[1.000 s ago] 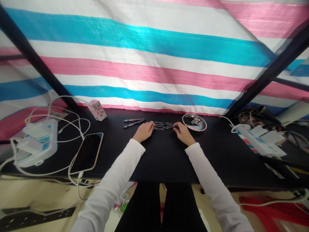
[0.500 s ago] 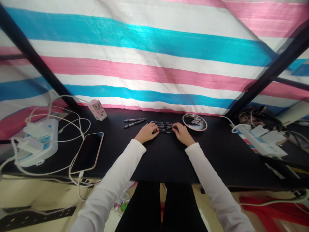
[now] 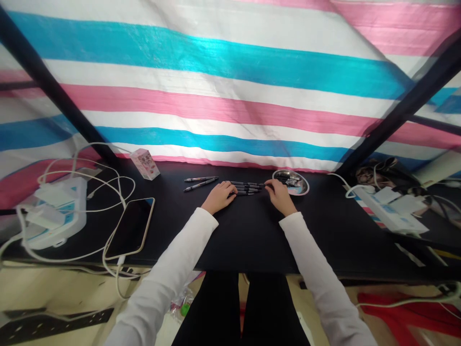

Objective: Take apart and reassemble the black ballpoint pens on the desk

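Several dark pens (image 3: 248,187) lie side by side on the black table (image 3: 252,230), between my two hands. My left hand (image 3: 219,197) rests on the table with curled fingers touching the left ends of these pens. My right hand (image 3: 280,196) sits at the pens' right end, its fingers pinched around the tip of one pen beside a small round metal dish (image 3: 292,182) that holds more pens. Two further pens (image 3: 200,182) lie apart to the left. Both arms wear white sleeves.
A phone (image 3: 130,228) lies on the left with white cables and a power strip (image 3: 54,211) beyond it. A small pink box (image 3: 144,164) stands at the back left. Another power strip (image 3: 391,211) sits at the right. A striped tarp hangs behind the table.
My right hand has moved right and slightly back toward the metal dish, drawing one pen with it. My left hand has barely shifted at the pens' left ends.
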Action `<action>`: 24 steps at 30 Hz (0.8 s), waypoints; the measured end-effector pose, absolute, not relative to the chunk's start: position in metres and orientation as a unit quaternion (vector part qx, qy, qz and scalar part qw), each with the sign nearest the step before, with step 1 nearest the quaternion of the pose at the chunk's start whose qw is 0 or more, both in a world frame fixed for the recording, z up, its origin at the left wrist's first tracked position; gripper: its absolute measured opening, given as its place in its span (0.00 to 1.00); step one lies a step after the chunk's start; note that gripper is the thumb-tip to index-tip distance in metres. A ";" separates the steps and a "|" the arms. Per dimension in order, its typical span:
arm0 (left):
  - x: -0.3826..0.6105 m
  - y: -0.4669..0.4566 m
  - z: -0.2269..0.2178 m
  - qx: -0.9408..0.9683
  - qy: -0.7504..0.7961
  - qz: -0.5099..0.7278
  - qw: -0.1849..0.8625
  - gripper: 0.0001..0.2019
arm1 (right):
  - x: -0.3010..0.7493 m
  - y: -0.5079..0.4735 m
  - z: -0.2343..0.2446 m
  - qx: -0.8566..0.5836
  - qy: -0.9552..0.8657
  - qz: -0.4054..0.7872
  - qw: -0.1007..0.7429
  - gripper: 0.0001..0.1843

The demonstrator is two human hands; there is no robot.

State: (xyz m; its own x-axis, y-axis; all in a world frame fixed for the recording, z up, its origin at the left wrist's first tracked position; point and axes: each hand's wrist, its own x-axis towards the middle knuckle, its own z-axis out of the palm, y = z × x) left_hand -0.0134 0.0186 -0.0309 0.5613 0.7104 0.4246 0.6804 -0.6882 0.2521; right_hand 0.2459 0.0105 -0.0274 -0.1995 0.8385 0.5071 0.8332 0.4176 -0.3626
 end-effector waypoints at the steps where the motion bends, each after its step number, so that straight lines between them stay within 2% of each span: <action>1: -0.013 0.019 -0.031 0.882 0.396 0.253 0.029 0.05 | 0.252 0.013 -0.027 -0.556 -0.756 -0.011 0.347 0.09; 5: -0.013 0.019 -0.031 0.879 0.403 0.255 0.022 0.05 | 0.278 0.016 -0.026 -0.636 -0.667 -0.085 0.378 0.11; 10: -0.013 0.019 -0.032 0.876 0.410 0.255 0.008 0.07 | 0.301 0.007 -0.030 -0.716 -0.611 -0.146 0.304 0.11; 19: -0.014 0.020 -0.033 0.879 0.407 0.247 0.018 0.06 | 0.312 0.000 -0.030 -0.688 -0.658 -0.177 0.250 0.16; 24: -0.014 0.021 -0.034 0.880 0.405 0.248 0.016 0.06 | 0.298 -0.001 -0.020 -0.683 -0.645 -0.185 0.289 0.16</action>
State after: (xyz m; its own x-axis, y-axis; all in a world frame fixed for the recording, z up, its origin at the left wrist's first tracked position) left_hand -0.0140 0.0206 -0.0340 0.5484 0.7211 0.4234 0.7054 -0.6709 0.2289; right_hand 0.2981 -0.0006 -0.0202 0.0994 0.7735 0.6259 0.9879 -0.0012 -0.1554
